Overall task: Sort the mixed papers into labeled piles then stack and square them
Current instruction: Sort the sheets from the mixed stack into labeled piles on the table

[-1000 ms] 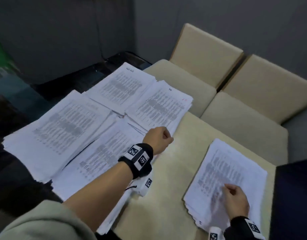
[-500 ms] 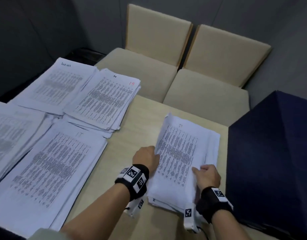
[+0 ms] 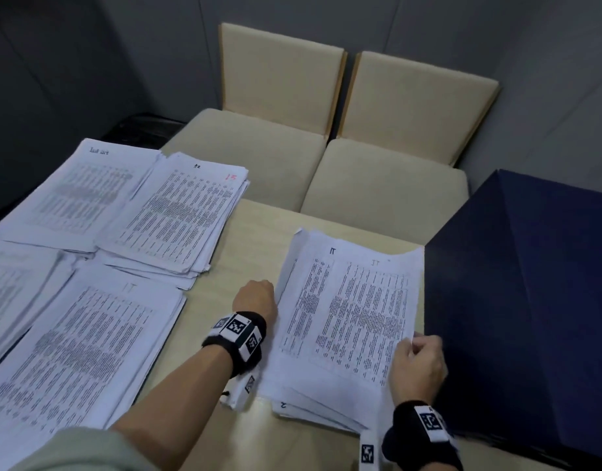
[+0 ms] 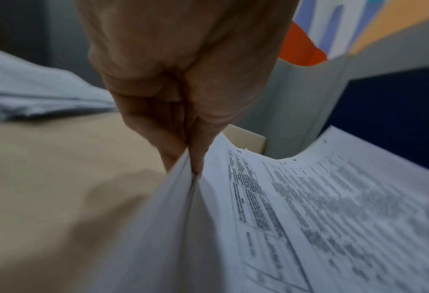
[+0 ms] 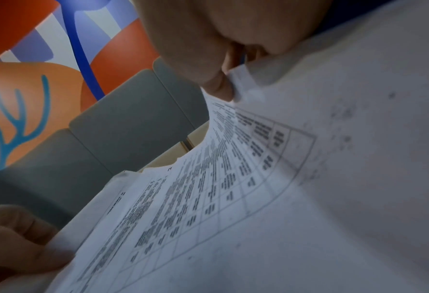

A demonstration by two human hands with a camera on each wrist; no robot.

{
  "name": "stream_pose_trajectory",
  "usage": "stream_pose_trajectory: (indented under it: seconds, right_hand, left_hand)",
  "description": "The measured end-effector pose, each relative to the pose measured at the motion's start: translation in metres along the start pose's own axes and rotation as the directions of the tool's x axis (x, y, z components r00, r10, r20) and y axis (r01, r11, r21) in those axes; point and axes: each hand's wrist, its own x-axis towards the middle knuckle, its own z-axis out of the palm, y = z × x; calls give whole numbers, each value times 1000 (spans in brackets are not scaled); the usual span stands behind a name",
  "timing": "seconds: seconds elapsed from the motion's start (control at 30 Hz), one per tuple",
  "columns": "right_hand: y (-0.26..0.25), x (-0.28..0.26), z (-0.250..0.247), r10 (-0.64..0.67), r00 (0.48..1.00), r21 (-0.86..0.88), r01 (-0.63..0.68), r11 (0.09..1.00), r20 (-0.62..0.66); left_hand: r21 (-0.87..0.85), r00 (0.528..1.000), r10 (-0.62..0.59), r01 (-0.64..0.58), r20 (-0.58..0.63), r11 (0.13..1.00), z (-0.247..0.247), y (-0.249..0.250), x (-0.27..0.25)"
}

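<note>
A mixed stack of printed sheets (image 3: 330, 379) lies on the beige table (image 3: 197, 372) in front of me. My left hand (image 3: 258, 295) pinches the left edge of its upper sheets (image 4: 190, 194), lifting them. My right hand (image 3: 416, 363) pinches the right edge of the top sheet (image 3: 367, 314), marked "IT", which curls upward (image 5: 238, 93). Sorted piles lie to the left: an "IT" pile (image 3: 78, 351) nearest, a pile with a red "15" (image 3: 177, 215) behind it, and a third pile (image 3: 72, 195) at the far left.
A dark blue box (image 3: 527, 311) stands hard against the right side of the mixed stack. Two beige chairs (image 3: 326, 144) sit beyond the table's far edge. Another pile of paper (image 3: 10, 287) runs off the left edge of the head view.
My left hand came back from the sorted piles to the mixed stack and took its left edge. My right hand shifted to the right edge and raised the top sheet. The view swung right.
</note>
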Motion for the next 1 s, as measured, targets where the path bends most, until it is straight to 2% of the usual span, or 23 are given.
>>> stream_pose_trajectory:
  seconds: [0.1, 0.2, 0.27, 0.33, 0.37, 0.43, 0.5, 0.57, 0.6, 0.67, 0.77, 0.9, 1.0]
  right_hand:
    - [-7, 4, -5, 48, 998, 82, -51, 995, 41]
    - [-5, 13, -4, 101, 986, 119, -117, 986, 134]
    - [3, 17, 1, 191, 960, 163, -226, 960, 204]
    - [8, 13, 2, 250, 940, 263, -308, 914, 234]
    - [8, 10, 2, 270, 934, 314, -336, 888, 236]
    - [7, 4, 1, 313, 915, 410, -396, 822, 255]
    - [4, 0, -2, 346, 888, 446, -453, 772, 302]
    - [-4, -2, -7, 338, 877, 445, -468, 763, 343]
    - [-5, -2, -8, 340, 869, 446, -480, 755, 359]
    - [-1, 1, -7, 366, 851, 444, -513, 734, 377]
    - [4, 3, -4, 378, 819, 443, -557, 702, 432]
    - [3, 7, -2, 365, 817, 455, -559, 694, 447]
    - [-2, 8, -1, 381, 822, 443, -555, 704, 424]
  left_hand:
    - [194, 998, 43, -51, 43, 980, -6, 0, 2]
    - [291, 998, 65, -56, -24, 955, -13, 1, 0]
    - [289, 989, 82, -42, -125, 956, -15, 0, -4]
    - [232, 939, 148, -76, -311, 970, -11, -2, -6]
    - [187, 920, 170, -109, -354, 976, -7, -1, -5]
    - [11, 954, 137, -139, -268, 990, 1, 2, -4]
    - [-193, 997, 4, -18, -71, 981, 8, 5, -3]
    - [-336, 991, -110, 132, 82, 933, 16, 3, -3]
    - [-364, 987, -105, 144, 125, 920, 19, 2, -3]
    - [-429, 988, 4, 63, 152, 901, 24, -3, -5]
    - [-617, 981, 173, -84, 85, 782, 24, -11, -10]
    - [-704, 964, 251, -122, 82, 699, 19, -17, -21]
    - [-727, 977, 208, -119, 34, 676, 24, -14, -20]
